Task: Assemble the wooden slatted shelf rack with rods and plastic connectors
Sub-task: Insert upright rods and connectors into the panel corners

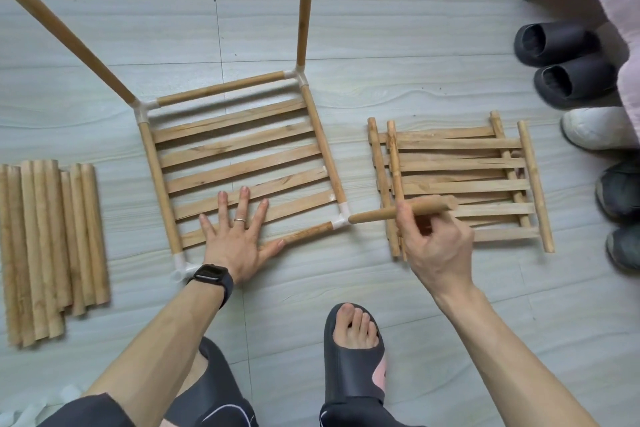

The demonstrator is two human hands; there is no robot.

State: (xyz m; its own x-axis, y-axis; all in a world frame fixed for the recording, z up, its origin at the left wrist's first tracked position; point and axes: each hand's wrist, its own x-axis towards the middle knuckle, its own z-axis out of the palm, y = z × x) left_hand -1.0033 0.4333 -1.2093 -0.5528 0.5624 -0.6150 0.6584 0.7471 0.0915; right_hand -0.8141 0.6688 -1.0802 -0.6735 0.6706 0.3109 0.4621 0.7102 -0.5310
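Note:
A slatted wooden shelf frame (239, 163) lies flat on the floor, its rods joined by white plastic connectors at the corners. Two upright rods (304, 7) (65, 35) rise from the far corner connectors. My left hand (235, 239) lies flat with spread fingers on the near slats and near rod. My right hand (436, 243) grips a loose rod (398, 212) held nearly level. The rod's tip sits at the near right connector (341, 220). The near left connector (181, 265) holds no upright rod.
A bundle of several loose rods (52, 246) lies at the left. Stacked slatted panels (457, 180) lie at the right, under the held rod. Slippers and shoes (568, 62) line the right edge. My sandalled foot (353, 350) is near the frame.

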